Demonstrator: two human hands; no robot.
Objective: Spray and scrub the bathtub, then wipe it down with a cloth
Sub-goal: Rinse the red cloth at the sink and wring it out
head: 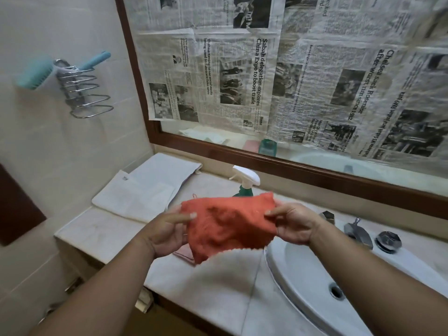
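Both hands — left (167,232), right (294,224) — pinch orange cloth (230,226) stretched between them.

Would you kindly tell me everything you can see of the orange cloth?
The orange cloth looks like a soft, nubbly microfibre, with a zigzag-cut lower edge and a darker patch near its middle, perhaps damp. It is held spread and crumpled above the counter, beside the sink basin. The left hand pinches its left edge and the right hand its upper right corner. It hides the lower part of the spray bottle behind it.
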